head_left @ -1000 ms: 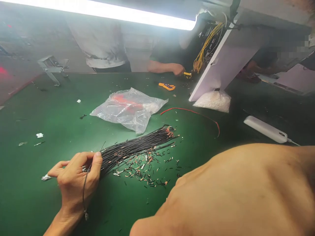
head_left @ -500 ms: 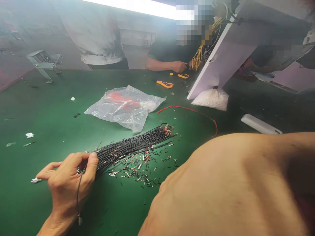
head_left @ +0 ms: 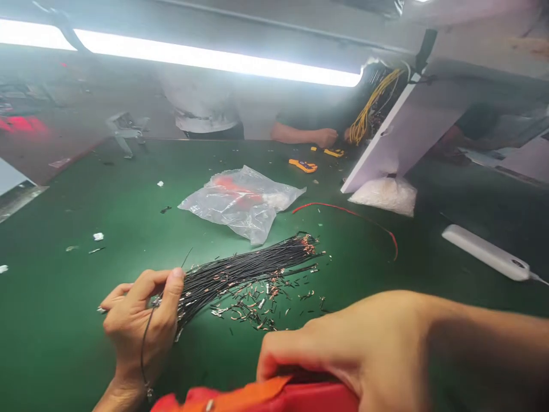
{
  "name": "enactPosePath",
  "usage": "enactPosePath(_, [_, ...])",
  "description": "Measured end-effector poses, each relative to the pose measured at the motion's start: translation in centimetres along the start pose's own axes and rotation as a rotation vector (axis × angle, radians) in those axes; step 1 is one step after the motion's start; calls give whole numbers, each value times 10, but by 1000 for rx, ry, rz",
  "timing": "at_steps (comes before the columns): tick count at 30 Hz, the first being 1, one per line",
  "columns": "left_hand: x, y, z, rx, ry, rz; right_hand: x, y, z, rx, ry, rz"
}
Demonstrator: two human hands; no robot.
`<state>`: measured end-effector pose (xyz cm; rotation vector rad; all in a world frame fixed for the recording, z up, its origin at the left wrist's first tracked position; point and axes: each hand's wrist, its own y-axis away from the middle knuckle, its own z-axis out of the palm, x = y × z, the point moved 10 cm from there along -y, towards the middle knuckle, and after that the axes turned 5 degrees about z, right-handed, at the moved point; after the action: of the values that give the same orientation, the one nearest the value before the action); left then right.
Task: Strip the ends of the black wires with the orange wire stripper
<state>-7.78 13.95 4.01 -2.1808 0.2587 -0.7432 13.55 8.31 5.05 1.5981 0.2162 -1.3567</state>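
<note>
My left hand point(head_left: 146, 320) pinches a thin black wire point(head_left: 144, 349) between thumb and forefinger; the wire hangs down over the wrist and its short tip sticks up past the thumb. Right beside those fingertips lies a bundle of black wires point(head_left: 253, 260) with bare copper ends at the right. Cut black and copper scraps point(head_left: 253, 300) are scattered below the bundle. At the bottom, my right hand point(head_left: 343, 343) is wrapped round a red and orange tool point(head_left: 257, 397), whose working end is out of view.
A clear plastic bag point(head_left: 240, 200) with red contents lies behind the bundle. Beyond it are yellow-orange cutters point(head_left: 302, 166), a red wire point(head_left: 343, 209), a bag of white pieces point(head_left: 386, 195) by a slanted panel point(head_left: 398, 126), and a white device point(head_left: 484, 252). A person's forearm point(head_left: 300, 135) rests across the table.
The view has shifted, so the table items appear further right and lower. My right hand has drawn back from close to the camera, and the red and orange tool has come into view.
</note>
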Motion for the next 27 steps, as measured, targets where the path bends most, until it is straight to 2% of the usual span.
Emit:
enactPosePath(2, [6,1,-4,2,37,4,12,-4,9,-125,-157,79])
enactPosePath(4, [12,2,-5,-3,68,1,31,-11,7,-132,-323,46])
enactPosePath(5, [14,3,-6,-4,87,-2,39,-15,5,-130,-413,-11])
enactPosePath(8, [23,6,-4,-18,152,19,46,-27,-4,-133,-674,-310])
enactPosePath(11, [34,9,-1,-40,189,72,55,-41,-8,-70,-841,-448])
enactPosePath(14, [45,15,5,-87,224,110,54,-50,1,-66,-920,-537])
enactPosePath(18, [56,24,11,-123,260,120,55,-57,3,5,-944,-612])
enactPosePath(23, [61,24,9,-120,303,80,72,-62,12,-81,-864,-584])
enactPosePath(27, [63,20,1,-71,374,47,81,-63,15,-71,-828,-555])
